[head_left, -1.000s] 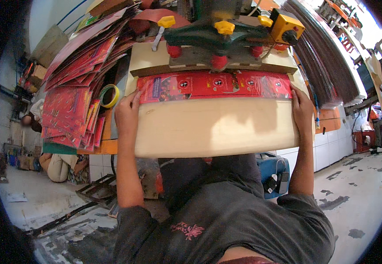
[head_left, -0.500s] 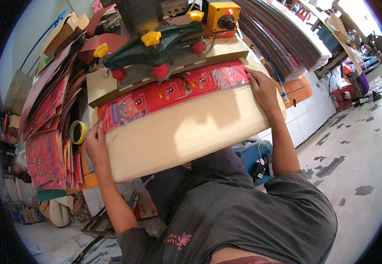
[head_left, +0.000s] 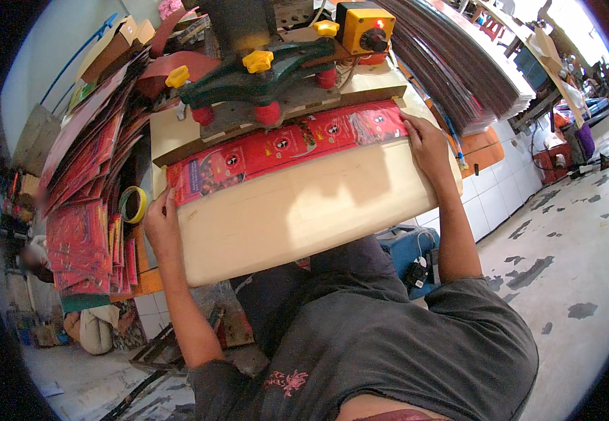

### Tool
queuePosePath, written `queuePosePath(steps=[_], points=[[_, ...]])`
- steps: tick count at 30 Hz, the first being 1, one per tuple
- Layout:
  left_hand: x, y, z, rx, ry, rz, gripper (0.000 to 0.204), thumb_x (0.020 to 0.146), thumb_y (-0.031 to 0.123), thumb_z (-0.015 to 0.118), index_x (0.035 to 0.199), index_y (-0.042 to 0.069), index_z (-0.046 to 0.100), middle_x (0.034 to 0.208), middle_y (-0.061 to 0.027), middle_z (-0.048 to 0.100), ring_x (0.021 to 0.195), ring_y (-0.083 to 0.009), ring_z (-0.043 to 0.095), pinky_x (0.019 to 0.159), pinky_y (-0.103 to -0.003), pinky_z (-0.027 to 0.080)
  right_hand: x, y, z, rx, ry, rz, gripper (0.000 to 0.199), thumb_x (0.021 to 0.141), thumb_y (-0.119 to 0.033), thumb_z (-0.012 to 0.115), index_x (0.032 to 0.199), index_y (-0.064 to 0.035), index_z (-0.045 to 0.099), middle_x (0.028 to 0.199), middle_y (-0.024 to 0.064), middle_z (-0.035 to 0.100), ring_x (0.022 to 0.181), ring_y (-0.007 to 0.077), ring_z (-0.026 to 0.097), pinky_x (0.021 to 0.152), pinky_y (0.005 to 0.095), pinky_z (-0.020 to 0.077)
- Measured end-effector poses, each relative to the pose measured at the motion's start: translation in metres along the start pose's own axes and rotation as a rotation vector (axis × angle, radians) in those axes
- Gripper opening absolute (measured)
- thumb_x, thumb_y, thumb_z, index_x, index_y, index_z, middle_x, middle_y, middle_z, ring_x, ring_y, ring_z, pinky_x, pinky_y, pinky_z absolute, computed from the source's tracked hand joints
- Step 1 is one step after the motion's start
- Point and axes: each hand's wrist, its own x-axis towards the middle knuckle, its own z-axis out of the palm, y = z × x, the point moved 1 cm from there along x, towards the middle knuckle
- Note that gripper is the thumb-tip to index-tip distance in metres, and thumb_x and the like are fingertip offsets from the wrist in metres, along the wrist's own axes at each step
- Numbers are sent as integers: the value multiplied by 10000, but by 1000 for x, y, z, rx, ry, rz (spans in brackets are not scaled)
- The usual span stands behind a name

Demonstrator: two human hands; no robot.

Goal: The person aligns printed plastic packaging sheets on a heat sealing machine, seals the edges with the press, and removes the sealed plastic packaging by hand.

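Note:
A long red printed sheet (head_left: 283, 149) with repeated label designs lies flat across a cream-coloured board (head_left: 262, 224). Its far edge runs along the foot of a dark green press machine (head_left: 262, 88) with yellow knobs and red feet. My left hand (head_left: 161, 223) is closed at the sheet's left end, thumb and fingers pinching the corner. At the opposite end, my right hand (head_left: 425, 142) grips the sheet's right edge, thumb on top. Some of the fingers on both hands are hidden.
Stacks of red printed sheets (head_left: 80, 238) lean at the left, beside a yellow tape roll (head_left: 133, 204). A yellow control box (head_left: 364, 29) with a dial and red light stands behind. Tall piles of dark sheets (head_left: 452, 63) are on the right.
The whole view has shifted slightly, so everything sits a little further right. Both hands keep their hold on the sheet, which shows no clear movement against the press.

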Motion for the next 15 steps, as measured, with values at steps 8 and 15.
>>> queuePosePath(steps=[8,15], points=[[-1,3,-1,-24,1,-38,370,1037,263,575,1203,-39,709,1105,-261,718,1018,-372,701,914,-412,516,1,1,1,-26,-12,17,304,1014,-238,566,1258,-131,712,1078,184,712,959,369,686,843,436,527],[0,4,0,-15,0,-16,370,1036,269,582,1207,-32,712,1099,-267,717,1014,-378,701,908,-413,518,1,5,2,-19,-11,16,306,1017,-244,562,1259,-133,713,1079,186,711,957,366,688,840,437,528]])
